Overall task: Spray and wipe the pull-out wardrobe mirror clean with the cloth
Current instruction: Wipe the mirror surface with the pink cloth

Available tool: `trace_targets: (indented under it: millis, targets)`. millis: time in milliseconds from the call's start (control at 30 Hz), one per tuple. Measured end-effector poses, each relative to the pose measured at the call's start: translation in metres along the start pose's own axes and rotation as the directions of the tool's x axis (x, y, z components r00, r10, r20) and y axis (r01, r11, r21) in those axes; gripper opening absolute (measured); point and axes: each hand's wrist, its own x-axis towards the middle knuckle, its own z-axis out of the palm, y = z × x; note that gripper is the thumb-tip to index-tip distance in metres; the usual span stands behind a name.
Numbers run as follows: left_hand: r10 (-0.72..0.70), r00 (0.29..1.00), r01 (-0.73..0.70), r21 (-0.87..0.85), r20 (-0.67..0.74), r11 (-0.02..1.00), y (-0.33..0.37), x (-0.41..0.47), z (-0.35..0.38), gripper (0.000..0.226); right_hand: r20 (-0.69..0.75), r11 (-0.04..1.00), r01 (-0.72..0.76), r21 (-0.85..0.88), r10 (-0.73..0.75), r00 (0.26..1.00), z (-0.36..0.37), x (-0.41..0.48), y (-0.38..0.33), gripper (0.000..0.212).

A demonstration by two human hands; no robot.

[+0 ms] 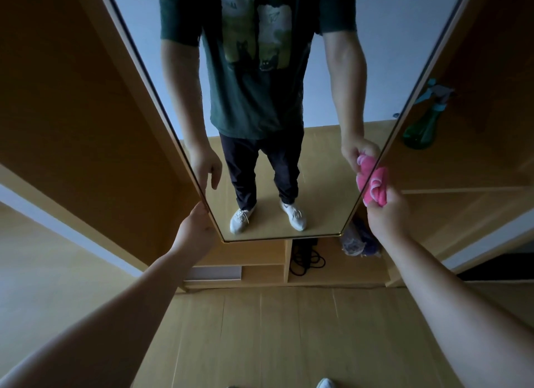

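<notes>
The wardrobe's brown wooden side panel (86, 99) stands at far left, close behind the mirror's left frame edge. The left hand (199, 226) touches that edge near the lower left corner; whether its fingers curl round the frame or merely rest against it cannot be told from this view. The tall pull-out wardrobe mirror with a thin brass-coloured frame (332, 185) occupies the centre, long axis vertical, glass facing the person. The right hand (388, 217) is clamped on a bunched pink terry cloth (378, 185), which lies against the right frame edge low on the mirror. The glass therefore lies to the left of and above the cloth — the coming wipe probably runs inward and upward from this edge, and the right hand is the nearer one for it. Open glass extends across the full width and height; the frame edges bound each stroke. A green translucent spray bottle with a pale blue trigger (422, 130) stands upright on the wooden shelf (462, 171) at right, well apart from both hands — a reach behind the right edge would be needed to fetch it.
</notes>
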Motion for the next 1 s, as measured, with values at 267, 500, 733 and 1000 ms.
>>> trace_targets:
  millis: [267,500,733,1000]
  targets:
    - [-0.068,0.997,0.069,-0.08,0.02,0.994,-0.014,0.006,0.005,0.068,0.037,0.995,-0.094,0.043,0.092,0.995,0.016,-0.003,0.031,0.015]
    - [-0.048,0.999,0.049,-0.066,0.007,0.997,-0.018,0.008,0.007,0.071,0.069,0.984,-0.175,0.041,0.172,0.983,0.03,-0.009,0.05,0.017]
    - [-0.051,0.999,0.05,-0.058,-0.015,0.997,-0.023,0.009,0.009,0.072,0.115,0.973,-0.23,0.032,0.225,0.968,0.046,-0.013,0.073,0.032]
    - [-0.058,0.997,0.056,-0.03,-0.045,0.998,-0.032,0.012,0.013,0.071,0.181,0.942,-0.334,0.04,0.322,0.929,0.065,-0.018,0.101,0.043]
